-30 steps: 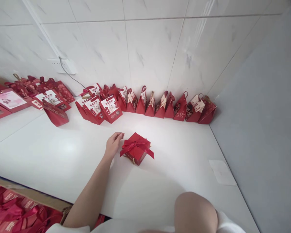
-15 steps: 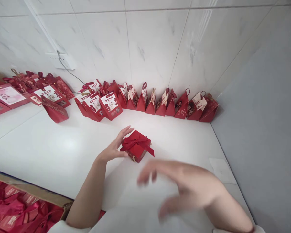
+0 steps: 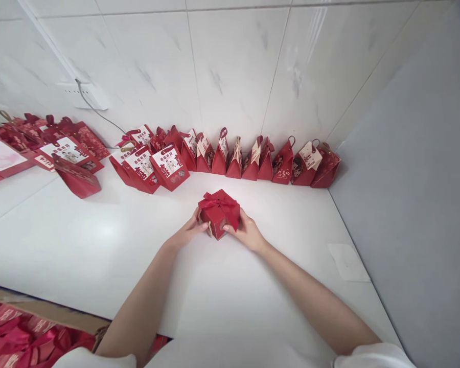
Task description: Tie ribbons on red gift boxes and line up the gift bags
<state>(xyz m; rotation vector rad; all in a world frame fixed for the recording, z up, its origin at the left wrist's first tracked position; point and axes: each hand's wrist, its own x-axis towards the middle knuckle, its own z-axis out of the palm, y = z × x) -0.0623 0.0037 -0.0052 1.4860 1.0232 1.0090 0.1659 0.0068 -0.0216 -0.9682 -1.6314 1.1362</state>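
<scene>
A red gift box (image 3: 216, 217) with a red ribbon bow on its top is in the middle of the head view, over the white table (image 3: 199, 301). My left hand (image 3: 187, 230) grips its left side, thumb on the front face. From the right, my right hand (image 3: 248, 232) is closed on the opposite side, its thumb also on the front. The fingers behind the box are partly hidden. Whether the box rests on the table or is slightly lifted, I cannot tell.
Along the tiled wall stands a row of small red gift boxes (image 3: 281, 162) with loop handles. More red boxes (image 3: 76, 176) cluster at the left. A carton (image 3: 61, 313) full of red ribboned boxes is at lower left. A grey panel (image 3: 417, 179) bounds the right side.
My right hand has come from the lower right, where it was open, onto the box. My left hand has closed on it too, and the box now sits a little farther back, turned slightly.
</scene>
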